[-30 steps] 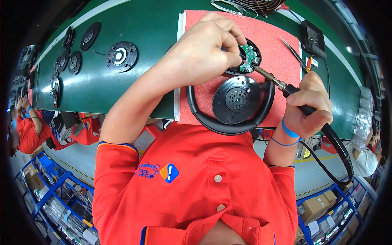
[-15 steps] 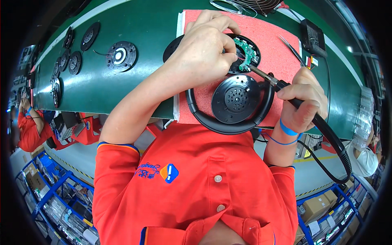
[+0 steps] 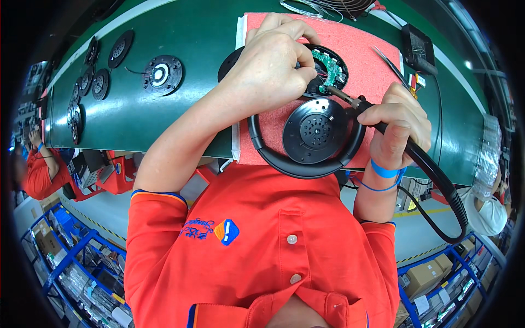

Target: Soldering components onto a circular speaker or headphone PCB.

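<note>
A black headphone with a curved headband [image 3: 306, 171] lies on a pink foam mat [image 3: 377, 71]. One ear cup is open and shows a green circuit board [image 3: 332, 70] with thin wires. My left hand [image 3: 276, 68] is over that ear cup, thumb and forefinger pinched at its wires; what lies between the fingertips is hidden. In my right hand [image 3: 399, 123] is a soldering iron [image 3: 377, 117], held like a pen. Its metal tip reaches the lower left end of the board. Below the cup sits a round black speaker plate [image 3: 316, 131] with small holes.
Several round black speaker plates [image 3: 100, 83] lie at the left of the green table [image 3: 202, 33], one with a white ring [image 3: 161, 73] nearer the mat. Tweezers [image 3: 389, 61] and a black box [image 3: 418, 49] are at the right. A person [image 3: 41, 169] sits at far left.
My right hand has moved a little left and up, bringing the iron's tip further left along the board's lower end. My left hand has hardly moved.
</note>
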`<state>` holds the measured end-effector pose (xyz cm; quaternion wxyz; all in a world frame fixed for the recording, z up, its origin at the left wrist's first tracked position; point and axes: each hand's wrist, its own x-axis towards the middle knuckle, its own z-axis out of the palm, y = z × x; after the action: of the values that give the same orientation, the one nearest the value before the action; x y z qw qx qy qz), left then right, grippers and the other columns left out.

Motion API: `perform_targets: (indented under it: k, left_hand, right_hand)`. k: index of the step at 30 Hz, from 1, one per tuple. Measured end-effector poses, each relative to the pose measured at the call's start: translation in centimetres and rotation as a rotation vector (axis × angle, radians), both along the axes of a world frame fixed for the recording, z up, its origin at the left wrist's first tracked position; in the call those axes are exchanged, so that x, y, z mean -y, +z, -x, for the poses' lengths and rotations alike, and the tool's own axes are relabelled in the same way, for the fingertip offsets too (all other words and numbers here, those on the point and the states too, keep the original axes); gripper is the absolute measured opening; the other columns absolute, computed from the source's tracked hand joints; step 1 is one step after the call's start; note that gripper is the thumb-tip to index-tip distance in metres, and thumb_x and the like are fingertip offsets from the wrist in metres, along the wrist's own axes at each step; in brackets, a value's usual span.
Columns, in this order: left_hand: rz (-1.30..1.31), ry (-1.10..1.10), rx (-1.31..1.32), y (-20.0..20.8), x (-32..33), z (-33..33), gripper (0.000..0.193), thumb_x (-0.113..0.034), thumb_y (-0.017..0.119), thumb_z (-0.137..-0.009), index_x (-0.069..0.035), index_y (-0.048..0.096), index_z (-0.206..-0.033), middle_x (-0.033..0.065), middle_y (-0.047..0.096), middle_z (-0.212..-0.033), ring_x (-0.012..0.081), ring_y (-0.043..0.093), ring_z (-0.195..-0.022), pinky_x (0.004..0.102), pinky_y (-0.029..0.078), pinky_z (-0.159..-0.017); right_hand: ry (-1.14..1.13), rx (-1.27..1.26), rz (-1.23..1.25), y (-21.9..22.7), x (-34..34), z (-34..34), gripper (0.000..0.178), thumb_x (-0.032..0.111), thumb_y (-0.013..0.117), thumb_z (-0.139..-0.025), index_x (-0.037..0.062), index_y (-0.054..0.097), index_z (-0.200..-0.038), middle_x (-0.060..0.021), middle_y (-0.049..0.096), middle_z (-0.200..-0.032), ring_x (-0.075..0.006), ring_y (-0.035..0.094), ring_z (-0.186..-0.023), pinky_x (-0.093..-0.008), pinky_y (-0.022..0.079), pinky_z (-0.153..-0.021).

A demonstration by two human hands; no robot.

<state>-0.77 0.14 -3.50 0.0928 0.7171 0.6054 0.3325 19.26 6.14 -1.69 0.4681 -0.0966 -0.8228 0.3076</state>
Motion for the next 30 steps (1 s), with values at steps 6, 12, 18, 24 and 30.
perform_targets:
  k: [6, 12, 18, 24, 30]
  left_hand:
    - [0.017, 0.007, 0.005, 0.07, 0.04, -0.08, 0.008, -0.007, 0.066, -0.07, 0.0, 0.068, -0.071, 0.0076, 0.06, -0.107, 0.0267, 0.047, -0.109, 0.0368, 0.036, -0.096]
    - [0.007, 0.019, -0.007, -0.05, 0.03, -0.19, 0.008, -0.007, 0.066, -0.069, 0.0, 0.068, -0.072, 0.0071, 0.06, -0.106, 0.0268, 0.047, -0.109, 0.0366, 0.035, -0.096]
    - [-0.067, 0.025, 0.015, -0.59, -0.14, -0.17, 0.012, -0.008, 0.06, -0.065, -0.001, 0.07, -0.067, 0.0063, 0.063, -0.101, 0.0274, 0.048, -0.106, 0.0413, 0.039, -0.087]
    - [-0.002, 0.011, -0.009, -0.09, 0.18, -0.14, 0.007, -0.007, 0.066, -0.07, -0.001, 0.068, -0.072, 0.0076, 0.06, -0.107, 0.0268, 0.047, -0.11, 0.0367, 0.037, -0.096]
    - [0.017, -0.048, 0.009, -0.18, 0.16, 0.17, 0.007, -0.009, 0.068, -0.071, -0.005, 0.07, -0.076, 0.0074, 0.059, -0.111, 0.0269, 0.048, -0.11, 0.0364, 0.038, -0.095]
  right_hand:
    - [0.002, -0.004, -0.004, 0.05, -0.01, 0.05, 0.038, 0.028, 0.055, -0.09, 0.0019, 0.062, -0.063, -0.0058, 0.057, -0.054, -0.0165, 0.044, -0.046, -0.0273, 0.033, -0.045]
    - [-0.006, -0.009, -0.011, 0.03, 0.01, 0.04, 0.038, 0.028, 0.054, -0.09, 0.0024, 0.062, -0.062, -0.0053, 0.056, -0.053, -0.0161, 0.043, -0.046, -0.027, 0.033, -0.045]
    - [-0.002, -0.06, -0.022, -0.22, -0.19, -0.21, 0.041, 0.028, 0.05, -0.093, 0.0024, 0.061, -0.062, -0.0041, 0.054, -0.052, -0.0152, 0.043, -0.046, -0.0267, 0.033, -0.045]
    - [-0.021, -0.058, -0.021, -0.07, -0.08, -0.36, 0.042, 0.029, 0.05, -0.093, 0.0021, 0.061, -0.063, -0.0038, 0.055, -0.053, -0.0148, 0.043, -0.046, -0.0265, 0.033, -0.046]
    - [-0.024, -0.077, -0.011, -0.18, -0.26, -0.34, 0.042, 0.029, 0.05, -0.093, 0.002, 0.062, -0.063, -0.0043, 0.057, -0.054, -0.0148, 0.043, -0.046, -0.0265, 0.034, -0.046]
